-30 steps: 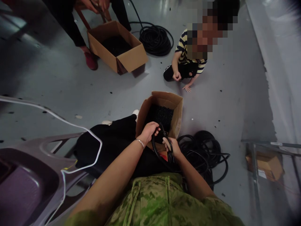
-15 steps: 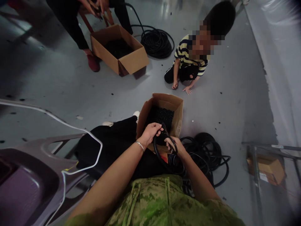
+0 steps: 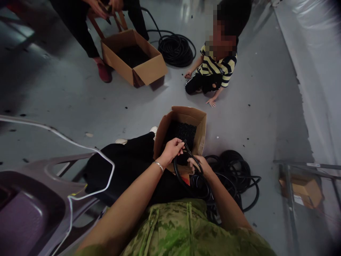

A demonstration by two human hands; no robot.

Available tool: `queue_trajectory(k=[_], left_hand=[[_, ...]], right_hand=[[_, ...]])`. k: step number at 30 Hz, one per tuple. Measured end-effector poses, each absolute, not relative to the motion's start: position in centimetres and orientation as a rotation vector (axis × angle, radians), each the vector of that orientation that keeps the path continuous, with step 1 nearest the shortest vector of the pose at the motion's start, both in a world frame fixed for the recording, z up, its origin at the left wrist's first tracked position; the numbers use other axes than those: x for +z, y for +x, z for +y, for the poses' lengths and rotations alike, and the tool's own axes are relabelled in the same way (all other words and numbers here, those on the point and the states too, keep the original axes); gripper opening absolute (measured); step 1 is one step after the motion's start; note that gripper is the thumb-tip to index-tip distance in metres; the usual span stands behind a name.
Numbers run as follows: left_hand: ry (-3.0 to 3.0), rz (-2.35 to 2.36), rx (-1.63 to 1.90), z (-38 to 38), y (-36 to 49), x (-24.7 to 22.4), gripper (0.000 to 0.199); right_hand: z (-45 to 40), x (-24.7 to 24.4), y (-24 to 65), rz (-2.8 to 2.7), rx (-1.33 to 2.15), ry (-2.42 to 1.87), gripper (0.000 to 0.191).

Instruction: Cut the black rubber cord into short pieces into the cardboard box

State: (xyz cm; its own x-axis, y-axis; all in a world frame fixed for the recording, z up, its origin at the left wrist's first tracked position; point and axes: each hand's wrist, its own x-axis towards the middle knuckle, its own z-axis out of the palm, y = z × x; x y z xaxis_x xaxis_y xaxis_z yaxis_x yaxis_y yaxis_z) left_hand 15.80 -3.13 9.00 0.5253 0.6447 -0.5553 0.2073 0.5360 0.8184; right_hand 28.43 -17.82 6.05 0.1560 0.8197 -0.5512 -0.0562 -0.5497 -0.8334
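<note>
My left hand [image 3: 172, 149] is closed on the end of a black ribbed hose [image 3: 177, 170], which curves down over my lap. In my closed right hand [image 3: 199, 165] is a pair of scissors [image 3: 188, 148] with dark looped handles. The blades point up toward the hose end by my left fingertips; whether they touch it I cannot make out. Both hands are above an open cardboard box [image 3: 201, 133] between my knees. Small black pieces [image 3: 183, 131] lie inside that box.
More black hose [image 3: 234, 167] lies coiled at my right. Ahead, a person in a striped shirt [image 3: 217, 69] crouches on the floor. Another person sits behind a second open box [image 3: 151, 69], beside a hose coil [image 3: 177, 49]. A white cable [image 3: 77, 145] crosses a purple chair [image 3: 23, 220] at left.
The scissor blades have shifted slightly near my left fingertips. The crouching person's head has moved left and one of that person's hands has moved up and left along the floor.
</note>
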Motion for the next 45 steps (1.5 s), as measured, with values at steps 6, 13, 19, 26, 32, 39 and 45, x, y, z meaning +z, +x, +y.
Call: queue_trajectory(k=[6, 13, 19, 26, 32, 39, 45], left_hand=[[1.018, 1.016, 0.302, -3.1, 15.9, 8.7, 0.010], [0.999, 1.057, 0.257, -3.0, 15.9, 8.7, 0.013], [0.790, 1.154, 0.200, -3.1, 15.7, 8.1, 0.014], [0.990, 1.271, 0.280, -2.6, 15.5, 7.1, 0.019], [1.199, 1.274, 0.273, -2.0, 15.5, 6.3, 0.017], [1.280, 1.252, 0.224, -2.1, 15.6, 6.4, 0.018], [1.200, 1.248, 0.189, -2.2, 15.6, 6.7, 0.019]], right_hand=[[-18.1, 5.6, 28.4, -0.749, 1.472, -1.699, 0.048], [-18.3, 5.0, 27.8, -0.926, 1.306, -1.876, 0.050], [-17.8, 4.2, 26.4, -0.893, 1.228, -1.941, 0.052], [-17.1, 3.7, 25.3, -0.928, 1.190, -1.979, 0.054], [-16.8, 4.0, 24.7, -0.936, 1.093, -2.056, 0.052], [-17.4, 3.2, 24.3, -1.046, 0.931, -2.140, 0.049], [-17.8, 2.6, 24.0, -1.084, 0.872, -2.178, 0.050]])
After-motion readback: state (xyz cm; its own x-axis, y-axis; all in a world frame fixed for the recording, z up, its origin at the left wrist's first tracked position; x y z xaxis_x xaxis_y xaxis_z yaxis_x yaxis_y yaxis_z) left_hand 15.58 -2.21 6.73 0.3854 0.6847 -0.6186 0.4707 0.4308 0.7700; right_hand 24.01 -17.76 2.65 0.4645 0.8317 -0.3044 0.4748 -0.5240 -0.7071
